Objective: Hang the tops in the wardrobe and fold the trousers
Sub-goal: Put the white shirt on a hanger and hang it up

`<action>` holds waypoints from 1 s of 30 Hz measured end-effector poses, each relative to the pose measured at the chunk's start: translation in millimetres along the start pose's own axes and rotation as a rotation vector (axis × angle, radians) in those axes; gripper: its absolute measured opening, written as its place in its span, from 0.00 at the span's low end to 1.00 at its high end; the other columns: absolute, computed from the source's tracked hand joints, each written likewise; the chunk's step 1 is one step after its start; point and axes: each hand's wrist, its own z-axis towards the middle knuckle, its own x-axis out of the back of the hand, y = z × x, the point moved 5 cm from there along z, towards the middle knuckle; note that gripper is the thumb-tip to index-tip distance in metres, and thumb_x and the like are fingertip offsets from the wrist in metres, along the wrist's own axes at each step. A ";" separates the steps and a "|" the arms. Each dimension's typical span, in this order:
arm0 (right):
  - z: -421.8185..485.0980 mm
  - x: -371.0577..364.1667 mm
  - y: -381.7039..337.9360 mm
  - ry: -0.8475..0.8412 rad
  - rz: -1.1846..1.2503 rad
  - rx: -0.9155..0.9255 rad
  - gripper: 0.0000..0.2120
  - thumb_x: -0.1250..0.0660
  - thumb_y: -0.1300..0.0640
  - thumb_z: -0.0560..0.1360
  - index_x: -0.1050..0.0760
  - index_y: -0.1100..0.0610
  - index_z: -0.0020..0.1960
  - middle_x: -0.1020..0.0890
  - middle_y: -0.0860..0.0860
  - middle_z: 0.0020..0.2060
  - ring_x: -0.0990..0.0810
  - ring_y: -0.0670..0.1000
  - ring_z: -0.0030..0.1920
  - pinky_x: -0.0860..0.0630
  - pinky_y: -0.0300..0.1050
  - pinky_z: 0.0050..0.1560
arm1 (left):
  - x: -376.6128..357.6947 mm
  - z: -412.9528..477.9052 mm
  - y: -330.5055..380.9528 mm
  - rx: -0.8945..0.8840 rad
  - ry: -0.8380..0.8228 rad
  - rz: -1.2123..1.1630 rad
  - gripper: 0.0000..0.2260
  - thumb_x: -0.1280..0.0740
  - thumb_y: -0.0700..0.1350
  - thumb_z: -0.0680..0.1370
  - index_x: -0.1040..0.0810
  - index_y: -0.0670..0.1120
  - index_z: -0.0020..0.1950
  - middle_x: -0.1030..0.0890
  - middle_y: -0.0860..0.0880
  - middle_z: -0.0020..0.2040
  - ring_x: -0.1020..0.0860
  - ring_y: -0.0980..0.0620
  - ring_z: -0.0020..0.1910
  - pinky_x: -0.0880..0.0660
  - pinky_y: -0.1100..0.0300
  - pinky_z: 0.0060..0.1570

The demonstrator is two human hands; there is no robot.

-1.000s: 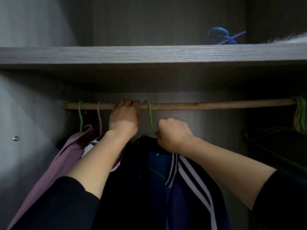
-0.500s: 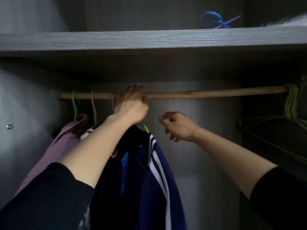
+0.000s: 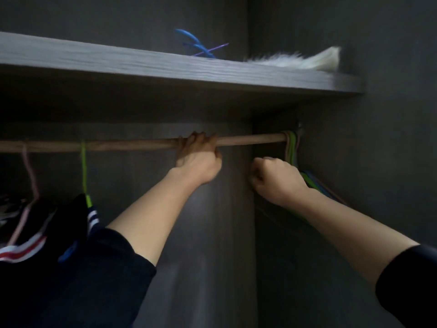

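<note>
A wooden wardrobe rod [image 3: 118, 145] runs under the shelf. My left hand [image 3: 199, 159] grips the rod right of its middle. My right hand [image 3: 276, 179] is curled into a fist at the shoulders of the bunch of empty hangers [image 3: 292, 147] hanging at the rod's right end, and seems to hold one. At lower left a navy top with white stripes [image 3: 92, 216] hangs on a green hanger [image 3: 83, 166]. Beside it a dark top with red and white stripes [image 3: 26, 249] hangs on a pink hanger [image 3: 29, 171]. No trousers are in view.
A grey wooden shelf [image 3: 165, 67] sits above the rod, carrying blue and purple hangers [image 3: 196, 47] and a white furry item [image 3: 302, 61]. The wardrobe's right wall [image 3: 378, 162] is close behind the empty hangers. Bare rod lies between the green hanger and my left hand.
My view swung to the right. My left hand slid right along the rod, away from the hung tops. My right hand let go of the navy top's hanger and moved to the empty hangers.
</note>
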 end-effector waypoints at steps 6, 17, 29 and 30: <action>-12.7 9.3 63.2 0.009 -0.271 -0.076 0.16 0.38 0.52 0.78 0.30 0.56 0.63 0.24 0.55 0.56 0.24 0.57 0.54 0.24 0.51 0.44 | -25.4 8.3 5.0 -0.031 0.111 0.029 0.23 0.43 0.49 0.80 0.40 0.51 0.75 0.34 0.47 0.70 0.40 0.42 0.69 0.53 0.45 0.72; -11.9 -2.5 66.5 -0.142 -0.578 -0.071 0.11 0.41 0.62 0.79 0.24 0.59 0.59 0.23 0.57 0.56 0.24 0.57 0.55 0.26 0.49 0.45 | -39.7 4.7 -2.4 -0.097 0.315 -0.045 0.25 0.38 0.45 0.76 0.34 0.50 0.73 0.30 0.43 0.68 0.39 0.39 0.69 0.57 0.47 0.70; 15.0 9.3 69.3 -0.013 0.349 -0.468 0.07 0.34 0.51 0.77 0.27 0.55 0.45 0.23 0.50 0.38 0.23 0.48 0.38 0.32 0.40 0.30 | -39.7 3.2 1.1 -0.063 0.275 -0.090 0.31 0.36 0.54 0.75 0.42 0.53 0.76 0.38 0.47 0.73 0.47 0.43 0.73 0.63 0.47 0.73; 16.9 7.2 62.9 -0.033 0.392 -0.464 0.07 0.35 0.52 0.77 0.26 0.55 0.44 0.23 0.51 0.38 0.24 0.47 0.36 0.33 0.40 0.29 | -39.5 3.6 1.5 -0.061 0.266 -0.090 0.33 0.36 0.55 0.74 0.43 0.53 0.76 0.39 0.47 0.73 0.48 0.43 0.74 0.63 0.47 0.72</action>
